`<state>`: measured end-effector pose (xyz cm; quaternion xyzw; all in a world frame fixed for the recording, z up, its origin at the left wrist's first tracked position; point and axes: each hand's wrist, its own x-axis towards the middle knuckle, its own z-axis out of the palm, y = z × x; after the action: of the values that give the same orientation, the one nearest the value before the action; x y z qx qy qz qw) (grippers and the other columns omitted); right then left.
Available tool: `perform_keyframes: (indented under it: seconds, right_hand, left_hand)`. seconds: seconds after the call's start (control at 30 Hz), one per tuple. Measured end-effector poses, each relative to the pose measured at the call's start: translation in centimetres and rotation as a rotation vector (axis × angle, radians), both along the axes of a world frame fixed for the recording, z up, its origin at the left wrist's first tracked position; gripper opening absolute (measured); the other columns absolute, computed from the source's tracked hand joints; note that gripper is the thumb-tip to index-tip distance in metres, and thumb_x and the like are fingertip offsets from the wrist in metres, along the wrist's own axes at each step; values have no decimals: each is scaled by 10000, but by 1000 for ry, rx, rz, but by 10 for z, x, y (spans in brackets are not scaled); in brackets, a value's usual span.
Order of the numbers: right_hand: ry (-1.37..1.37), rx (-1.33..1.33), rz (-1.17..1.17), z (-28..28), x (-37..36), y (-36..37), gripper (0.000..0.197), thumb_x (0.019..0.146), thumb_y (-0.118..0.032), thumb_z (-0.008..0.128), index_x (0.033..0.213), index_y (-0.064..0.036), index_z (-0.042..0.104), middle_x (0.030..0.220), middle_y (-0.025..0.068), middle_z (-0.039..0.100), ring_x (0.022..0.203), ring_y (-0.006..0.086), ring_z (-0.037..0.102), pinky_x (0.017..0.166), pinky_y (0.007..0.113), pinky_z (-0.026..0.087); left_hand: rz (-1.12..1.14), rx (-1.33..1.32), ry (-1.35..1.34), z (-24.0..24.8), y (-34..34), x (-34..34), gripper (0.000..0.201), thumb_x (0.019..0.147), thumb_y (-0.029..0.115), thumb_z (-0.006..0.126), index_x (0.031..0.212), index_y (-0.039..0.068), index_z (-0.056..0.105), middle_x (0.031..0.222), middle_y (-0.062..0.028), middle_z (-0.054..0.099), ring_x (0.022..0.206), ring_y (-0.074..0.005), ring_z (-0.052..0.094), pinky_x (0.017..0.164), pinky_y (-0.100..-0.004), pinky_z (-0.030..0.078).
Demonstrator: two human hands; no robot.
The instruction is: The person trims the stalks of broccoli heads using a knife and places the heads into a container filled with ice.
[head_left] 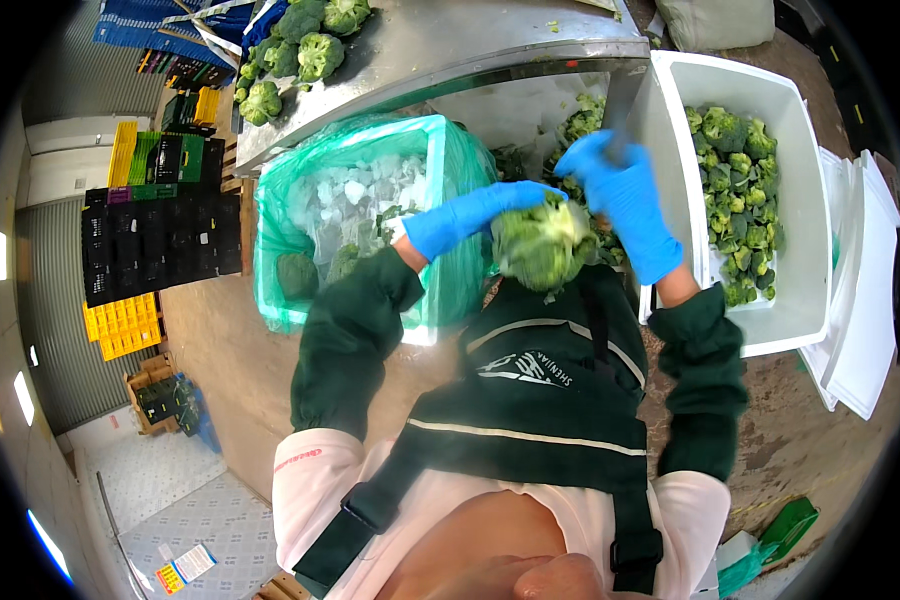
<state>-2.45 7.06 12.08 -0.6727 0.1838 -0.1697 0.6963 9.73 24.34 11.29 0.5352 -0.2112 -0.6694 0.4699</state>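
Observation:
In my blue-gloved left hand (475, 215) is a leafy green broccoli head (544, 245), held in front of my apron with its pale cut side partly showing. My right hand (625, 205), also gloved in blue, is closed and smeared by motion just right of the broccoli. A grey knife blade (625, 108), blurred, rises from that fist. Left of my hands stands a white box (435, 150) lined with green plastic, with ice (355, 190) and some broccoli inside. To the right, a deep white tub (800, 210) holds many cut florets (740, 190).
A steel table (420, 40) with several broccoli heads (320, 57) lies beyond the boxes. Trimmings (582, 120) gather between box and tub. White lids or panels (865, 270) lean right of the tub. Stacked black crates (160, 240) stand far left.

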Motion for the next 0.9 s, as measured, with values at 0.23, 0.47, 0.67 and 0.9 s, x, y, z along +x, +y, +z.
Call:
perform_keyframes:
  seconds: [0.23,0.47,0.67,0.9]
  right_hand:
    - [253,508,-56,-38,-52,0,437,874,-337,587,1193,-42,548,590,-52,419,418,45,357,391,205,297]
    - [109,355,252,-32,-36,-16,480,753,-169,705,1192,-18,579,788,-17,528,715,67,465,684,222,395]
    - [304,-8,228,-10,-47,-28,454,778,-270,704,1190,-110,604,660,16,472,655,122,500,624,316,407]
    - [447,-843,36,-5,-144,-17,316,860,-131,535,1174,-129,571,818,138,572,664,337,563,569,422,448]
  left_hand:
    - [607,-380,118,-12,38,-43,889,668,185,728,1412,83,252,1410,-101,322,1276,-240,363,1068,-374,294]
    - [297,-287,171,-25,44,-26,1018,651,169,771,1446,127,137,1439,-74,278,1249,-274,405,950,-435,451]
    - [361,-320,196,-49,11,-47,1066,596,127,826,1430,97,164,1446,-73,260,1294,-243,340,1044,-385,339]
    - [527,-579,-466,-87,-24,-61,952,570,169,839,1316,106,250,1330,-86,320,1250,-236,352,1054,-377,301]
